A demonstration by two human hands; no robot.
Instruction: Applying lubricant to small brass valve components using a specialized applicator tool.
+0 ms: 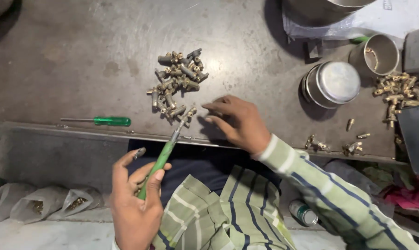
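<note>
1. Right now my left hand is wrapped around the green handle of a screwdriver, thumb and fingers pressed on it low down, forefinger lifted off. Its tip reaches a small brass fitting at the near edge of the pile.
2. My right hand lies flat on the table, fingers loosely spread and pointing at that fitting, just beside it but holding nothing.
3. I judge the fitting stiff and hard, light singly, and smooth enough to skid or roll on the metal top. It looks too small for a whole-hand grasp; a thumb-and-forefinger pinch across its body seems the place to take it.
4. The screwdriver is stiff and light; holding it this far back gives reach but less control at the tip.
5. A second green screwdriver lies well apart on the left.
6. To the right stand a lidded tin and an open cup, with more fittings heaped beside them.
</note>
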